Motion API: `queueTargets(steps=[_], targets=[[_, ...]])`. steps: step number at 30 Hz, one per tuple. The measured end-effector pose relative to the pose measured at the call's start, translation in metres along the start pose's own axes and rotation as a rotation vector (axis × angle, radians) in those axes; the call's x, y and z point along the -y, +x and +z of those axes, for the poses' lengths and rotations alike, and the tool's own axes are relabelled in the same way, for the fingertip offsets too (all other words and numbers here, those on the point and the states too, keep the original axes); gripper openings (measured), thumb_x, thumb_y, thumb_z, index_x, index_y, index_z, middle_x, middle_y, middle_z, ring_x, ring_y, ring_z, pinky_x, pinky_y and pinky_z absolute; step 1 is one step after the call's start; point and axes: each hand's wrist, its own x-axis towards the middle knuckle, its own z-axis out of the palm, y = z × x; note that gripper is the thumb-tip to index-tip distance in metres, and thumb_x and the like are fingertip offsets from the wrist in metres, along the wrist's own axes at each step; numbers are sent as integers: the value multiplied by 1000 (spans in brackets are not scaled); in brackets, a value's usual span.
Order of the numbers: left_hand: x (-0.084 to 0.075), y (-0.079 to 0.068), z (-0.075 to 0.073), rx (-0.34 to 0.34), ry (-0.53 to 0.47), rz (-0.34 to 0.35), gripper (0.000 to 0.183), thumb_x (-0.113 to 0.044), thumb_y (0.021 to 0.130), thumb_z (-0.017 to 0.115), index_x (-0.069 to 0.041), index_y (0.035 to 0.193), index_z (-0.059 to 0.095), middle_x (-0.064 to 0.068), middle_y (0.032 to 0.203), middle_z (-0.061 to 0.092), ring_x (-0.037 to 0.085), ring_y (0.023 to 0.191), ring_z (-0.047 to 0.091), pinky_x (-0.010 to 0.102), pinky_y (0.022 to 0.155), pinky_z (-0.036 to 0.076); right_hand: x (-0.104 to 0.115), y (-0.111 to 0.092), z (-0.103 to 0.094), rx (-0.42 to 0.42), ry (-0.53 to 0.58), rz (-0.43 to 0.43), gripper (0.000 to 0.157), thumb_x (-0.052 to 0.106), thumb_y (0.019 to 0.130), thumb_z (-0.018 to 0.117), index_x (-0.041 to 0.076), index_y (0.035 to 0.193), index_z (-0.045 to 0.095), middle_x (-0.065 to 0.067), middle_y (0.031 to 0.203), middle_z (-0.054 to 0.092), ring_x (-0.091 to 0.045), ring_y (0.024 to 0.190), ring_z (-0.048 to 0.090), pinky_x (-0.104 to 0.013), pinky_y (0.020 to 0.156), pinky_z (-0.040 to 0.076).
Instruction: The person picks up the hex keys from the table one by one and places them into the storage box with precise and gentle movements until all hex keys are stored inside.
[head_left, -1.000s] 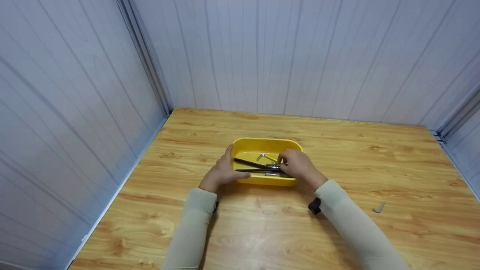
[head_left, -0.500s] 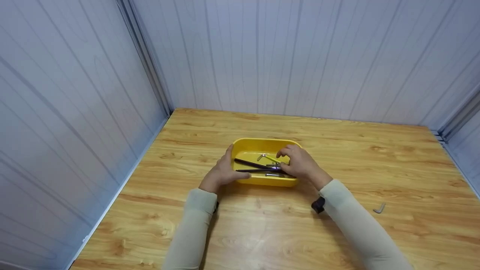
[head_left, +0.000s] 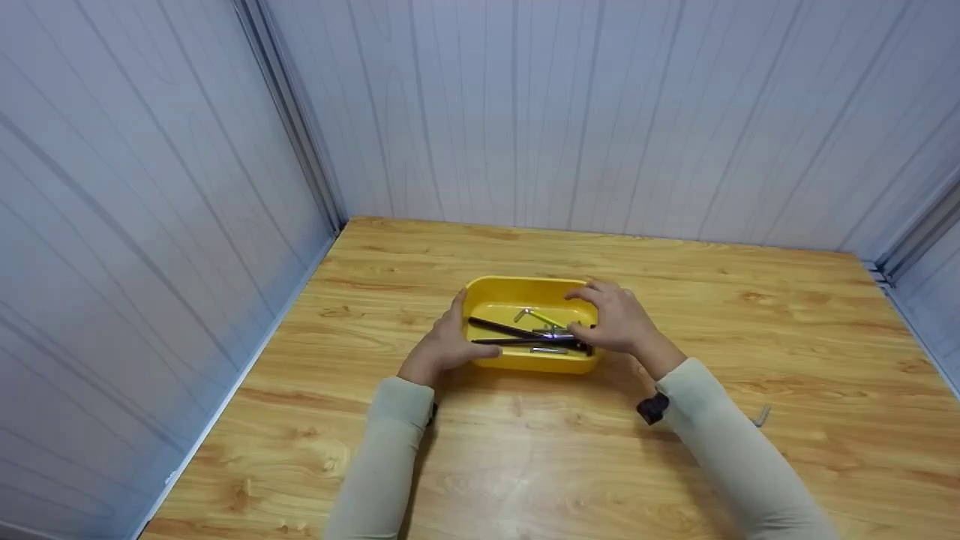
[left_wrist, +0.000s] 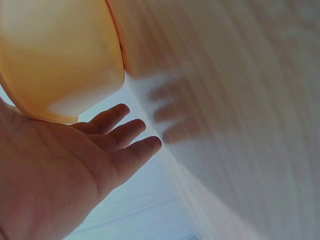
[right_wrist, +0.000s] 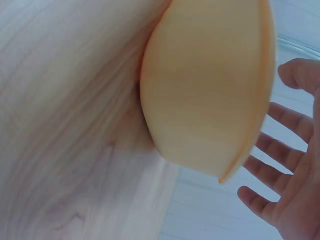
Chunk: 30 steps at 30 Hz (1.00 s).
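A yellow plastic box (head_left: 532,364) stands on the wooden table. Inside lie two long black rods (head_left: 499,328), crossing toward the right, several shiny metal pieces (head_left: 549,350), and a thin yellow-green stick (head_left: 544,319) with a silver bent end. My left hand (head_left: 444,341) rests at the box's left end, thumb along the near rim, index finger at the far corner; in the left wrist view its other fingers (left_wrist: 135,131) extend straight below the box wall. Over the right end hovers my right hand (head_left: 619,321), thumb and fingers spread apart, holding nothing.
An L-shaped hex key (head_left: 763,416) lies on the table (head_left: 510,450) at the right, partly behind my right sleeve (head_left: 739,446). Pale panelled walls (head_left: 480,112) border the table at the back and left.
My right hand has drawn back to the right from the pieces in the box, and its fingers have spread. Its sleeve now partly covers the hex key. The left hand has stayed in place.
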Motion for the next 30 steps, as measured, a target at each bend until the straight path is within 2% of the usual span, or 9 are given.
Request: queueTargets(steps=[4,9,14,20,26,30], targets=[[0,0,0,2,6,-4,125,-56,66,80,-28,156,-2,9,160,21,35,144,25,54,112,30,-2,-3,-6,17,0,14,47,43,84,66,21,125,62,-11,130,58,-36,120,52,-59,98,39],[0,0,0,8,3,4,127,-60,64,79,-27,156,-2,10,161,19,33,145,23,54,113,28,-4,-8,-14,23,-3,19,50,45,84,65,20,127,60,-10,130,58,-35,118,54,-58,96,42],[1,0,0,10,-6,8,126,-58,66,80,-26,156,-2,10,161,19,33,145,23,54,113,27,-8,-14,-21,27,8,28,52,49,84,65,19,127,60,-9,126,59,-35,116,55,-58,95,43],[1,1,0,-7,2,11,127,-60,64,80,-25,156,-1,10,159,23,32,143,28,53,113,28,-17,-23,-29,28,3,53,50,47,84,68,19,124,61,-9,119,60,-35,112,56,-58,92,44],[-1,0,0,3,-8,7,123,-53,68,81,-26,156,-2,10,160,20,34,144,24,55,113,27,-28,-33,-37,7,-34,66,48,43,83,70,16,121,63,-9,115,62,-35,107,58,-57,89,45],[-3,-1,-1,11,9,-14,124,-55,67,80,-29,156,-2,8,161,19,36,145,22,56,112,28,-37,-41,-42,0,-68,72,44,45,84,68,18,119,64,-9,115,62,-35,107,58,-58,87,45]])
